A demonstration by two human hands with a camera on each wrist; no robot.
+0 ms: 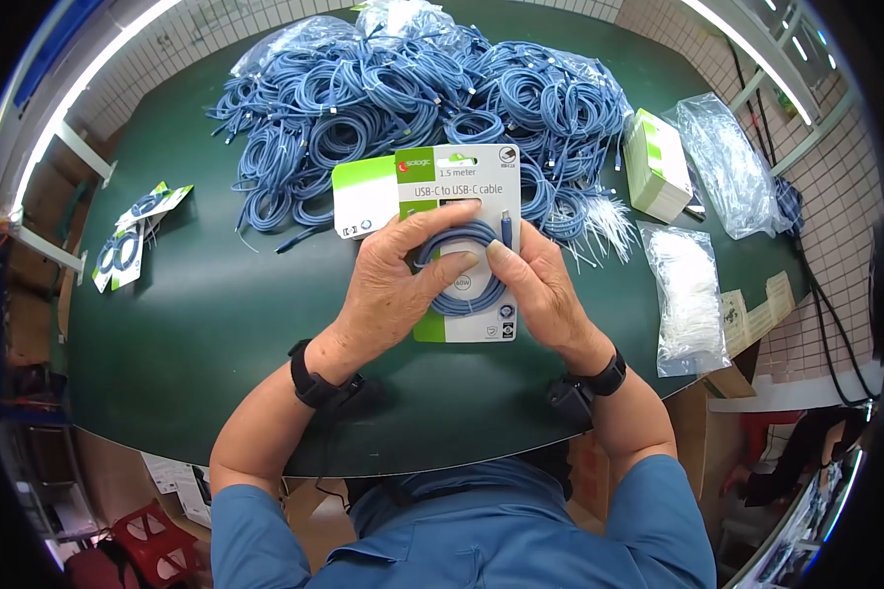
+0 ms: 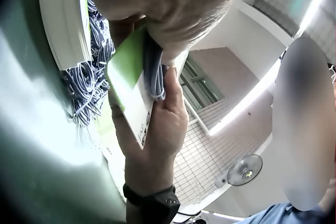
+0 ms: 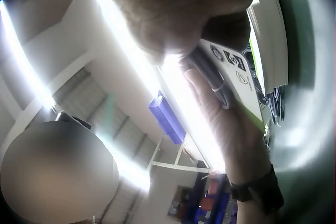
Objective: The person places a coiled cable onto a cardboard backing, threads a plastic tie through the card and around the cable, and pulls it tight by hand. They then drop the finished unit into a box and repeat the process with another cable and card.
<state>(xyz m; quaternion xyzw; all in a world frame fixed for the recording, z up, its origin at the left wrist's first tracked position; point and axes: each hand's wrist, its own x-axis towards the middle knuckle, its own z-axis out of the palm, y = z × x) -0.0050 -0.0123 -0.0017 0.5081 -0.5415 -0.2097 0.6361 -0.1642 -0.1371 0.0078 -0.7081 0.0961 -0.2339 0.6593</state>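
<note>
A white-and-green packaging card (image 1: 462,332) printed "USB-C to USB-C cable" is held upright between both hands, facing the head camera. Against its front lies a coiled blue USB-C cable (image 1: 459,305), one connector end showing near the card's right edge. My left hand (image 1: 378,280) grips the coil from the left, thumb inside the loop and index finger along its top. On the right, my right hand (image 1: 550,290) pinches card and cable, thumb on the coil's upper right, other fingers behind the card. The left wrist view shows the card (image 2: 128,69) tilted, with the cable (image 2: 154,74) along its face.
Behind the hands, a large heap of coiled blue cables (image 1: 393,83) covers the far table. A stack of cards (image 1: 363,206) stands behind the held card. Carded cables (image 1: 123,250) lie left. To the right are a card stack (image 1: 658,177), white ties (image 1: 609,226) and a plastic bag (image 1: 686,304).
</note>
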